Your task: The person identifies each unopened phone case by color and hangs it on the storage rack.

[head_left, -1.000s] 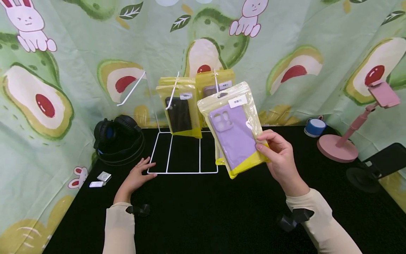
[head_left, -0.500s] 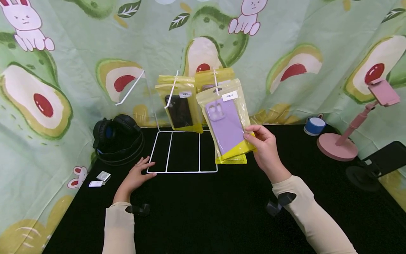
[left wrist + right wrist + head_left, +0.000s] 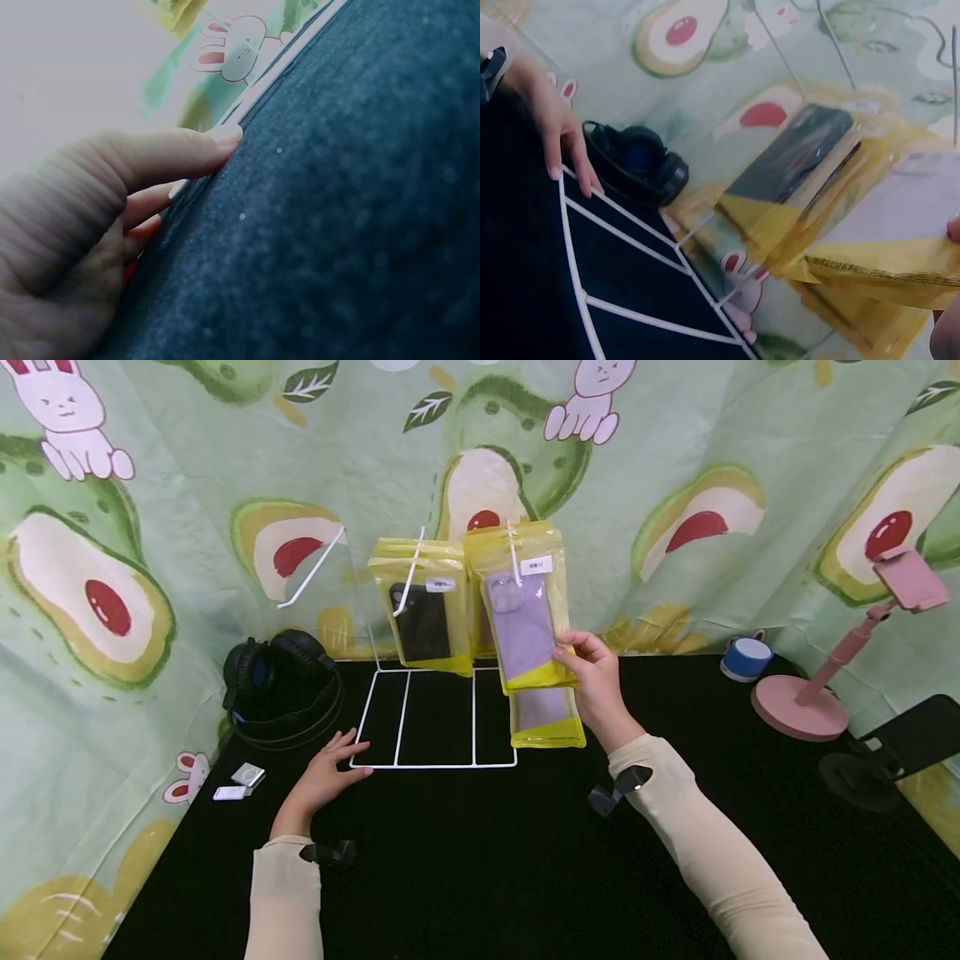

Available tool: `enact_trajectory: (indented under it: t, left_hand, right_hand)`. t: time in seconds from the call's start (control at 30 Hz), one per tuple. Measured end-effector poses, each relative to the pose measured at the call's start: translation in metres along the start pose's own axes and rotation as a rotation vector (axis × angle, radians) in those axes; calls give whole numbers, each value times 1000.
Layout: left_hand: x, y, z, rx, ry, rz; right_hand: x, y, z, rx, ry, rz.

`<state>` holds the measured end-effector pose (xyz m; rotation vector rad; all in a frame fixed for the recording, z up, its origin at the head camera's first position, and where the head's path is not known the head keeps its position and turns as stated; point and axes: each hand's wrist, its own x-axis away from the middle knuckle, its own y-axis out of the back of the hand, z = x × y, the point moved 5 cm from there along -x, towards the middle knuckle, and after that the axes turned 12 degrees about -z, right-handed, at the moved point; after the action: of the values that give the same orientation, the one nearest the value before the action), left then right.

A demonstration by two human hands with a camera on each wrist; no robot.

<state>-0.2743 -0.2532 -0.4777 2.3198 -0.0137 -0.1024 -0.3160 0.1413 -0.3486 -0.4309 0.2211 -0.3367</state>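
Purple case packet (image 3: 525,620) upright, long axis vertical, top at rack hook (image 3: 513,556); right hand (image 3: 596,685) pinches lower corner. Left hand (image 3: 324,777) spread flat on bench (image 3: 465,860), beside rack base (image 3: 433,767), farther from packet.

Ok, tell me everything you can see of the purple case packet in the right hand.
The purple case packet is a glossy clear pouch with yellow top and bottom bands and a small white label near its top. Inside is a lilac phone case with a camera cutout at upper left. It is held upright at the right-hand hook of the white wire rack. The right hand pinches its lower right corner. More yellow packets hang close behind it; whether they touch is unclear.
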Motion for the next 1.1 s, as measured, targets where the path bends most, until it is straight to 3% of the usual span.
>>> enact_trajectory:
  t: [0.43,0.8,1.1]
  left_hand:
    - [-2,-1,-2,0,-4,6]
    - [-2,-1,4,-10,20,3]
    - [-1,-3,2,-8,20,6]
  right_hand:
    - [-6,39,-28,123,-71,24]
    - [-6,76,-48,514,-160,91]
    - [-11,90,-61,689,-268,105]
